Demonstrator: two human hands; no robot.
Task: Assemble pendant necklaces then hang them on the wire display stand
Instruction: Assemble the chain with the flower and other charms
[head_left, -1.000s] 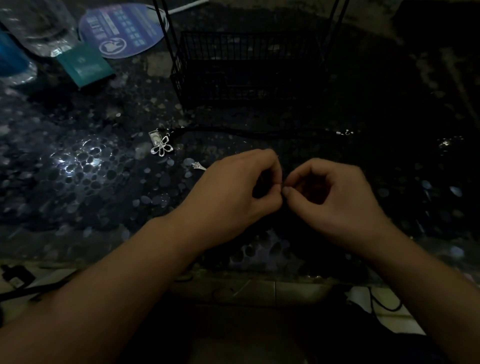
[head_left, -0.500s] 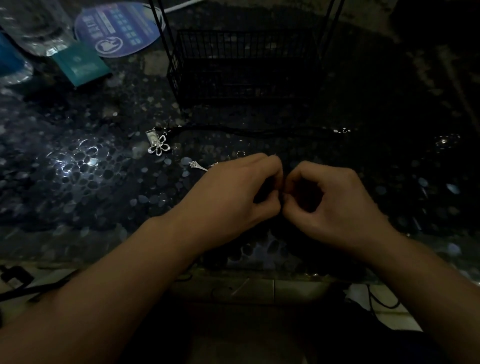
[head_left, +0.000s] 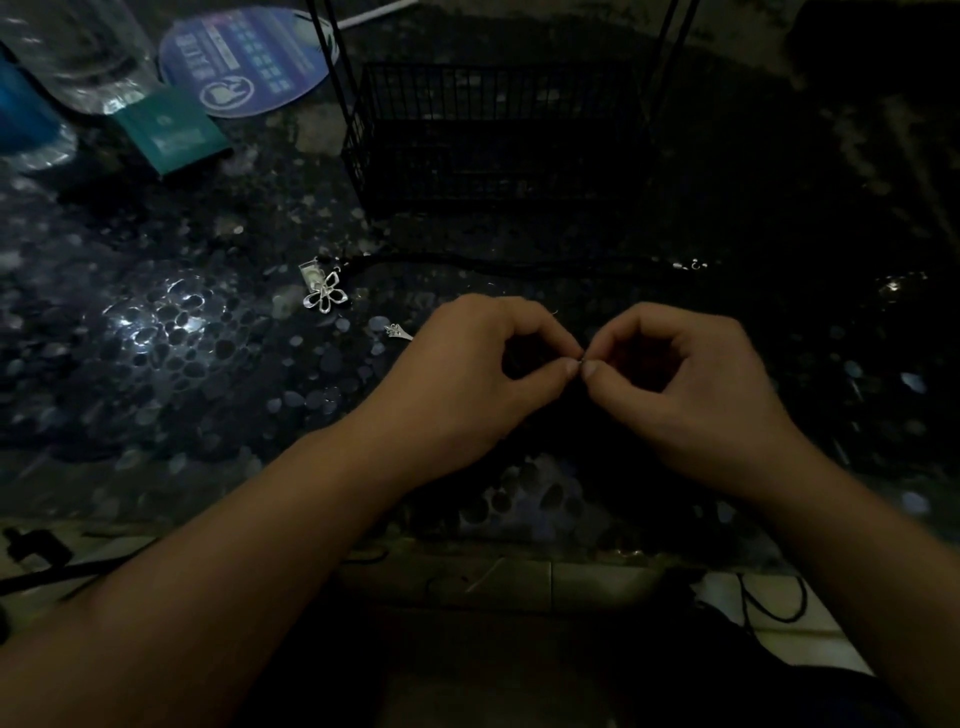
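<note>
Both hands (head_left: 582, 379) pinched on tiny fitting (head_left: 582, 358)

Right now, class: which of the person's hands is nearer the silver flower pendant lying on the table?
Left. The left hand lies just right of the flower pendant and nearer the camera; the right hand sits beyond the left, farther right.

Light: we see a dim room, one bright glare patch on the tabletop at our left
Table: dark glossy top with a pale pebble pattern (head_left: 218, 374)
Floor: pale square tiles (head_left: 597, 582) below the near table edge
</note>
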